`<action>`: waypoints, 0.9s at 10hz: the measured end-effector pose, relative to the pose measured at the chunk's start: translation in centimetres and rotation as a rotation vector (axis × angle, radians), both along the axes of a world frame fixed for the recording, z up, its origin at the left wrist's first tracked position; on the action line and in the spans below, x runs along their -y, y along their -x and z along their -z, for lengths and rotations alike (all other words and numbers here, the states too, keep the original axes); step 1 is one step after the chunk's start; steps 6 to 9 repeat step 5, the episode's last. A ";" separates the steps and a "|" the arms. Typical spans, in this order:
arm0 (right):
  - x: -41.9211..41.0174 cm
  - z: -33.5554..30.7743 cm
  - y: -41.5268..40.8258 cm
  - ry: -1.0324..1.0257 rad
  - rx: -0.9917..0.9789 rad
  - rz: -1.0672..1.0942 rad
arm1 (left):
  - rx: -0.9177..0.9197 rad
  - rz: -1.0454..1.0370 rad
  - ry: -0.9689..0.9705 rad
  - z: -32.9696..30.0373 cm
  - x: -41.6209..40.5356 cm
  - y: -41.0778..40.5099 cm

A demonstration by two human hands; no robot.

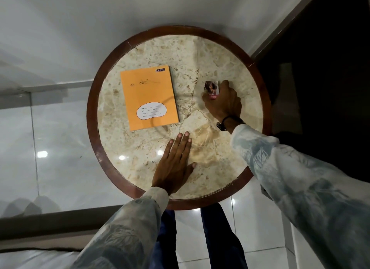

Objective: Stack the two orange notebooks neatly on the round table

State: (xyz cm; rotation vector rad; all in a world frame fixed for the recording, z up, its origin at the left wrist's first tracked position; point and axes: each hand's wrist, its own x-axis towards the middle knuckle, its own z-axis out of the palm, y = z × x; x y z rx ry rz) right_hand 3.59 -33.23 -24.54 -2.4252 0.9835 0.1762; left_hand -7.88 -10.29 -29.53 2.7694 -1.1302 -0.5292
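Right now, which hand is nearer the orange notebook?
Left. The left hand lies flat on the table just below the notebook, fingertips near its lower right corner. The right hand is farther right, on a small card.

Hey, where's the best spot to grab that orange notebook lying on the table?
The orange notebook lies flat and closed on the round table. Probably slide fingers under its near right corner, closest to the flat left hand, then pinch that edge.
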 end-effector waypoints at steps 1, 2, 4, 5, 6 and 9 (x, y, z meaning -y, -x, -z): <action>0.0 0.5 -0.1 0.043 0.018 -0.040 | 0.003 0.002 0.018 0.1 0.0 0.1; -0.2 0.6 0.3 0.056 0.032 -0.066 | -0.006 -0.004 0.024 0.2 0.1 -0.1; 0.4 -4.9 1.0 -0.198 0.166 0.159 | -0.034 0.046 0.002 -2.6 -0.1 -0.8; 1.6 -12.5 1.9 -0.497 0.486 0.204 | 0.013 0.032 0.019 -7.3 0.2 -2.8; 1.6 -12.5 1.9 -0.497 0.486 0.204 | 0.013 0.032 0.019 -7.3 0.2 -2.8; 1.6 -12.5 1.9 -0.497 0.486 0.204 | 0.013 0.032 0.019 -7.3 0.2 -2.8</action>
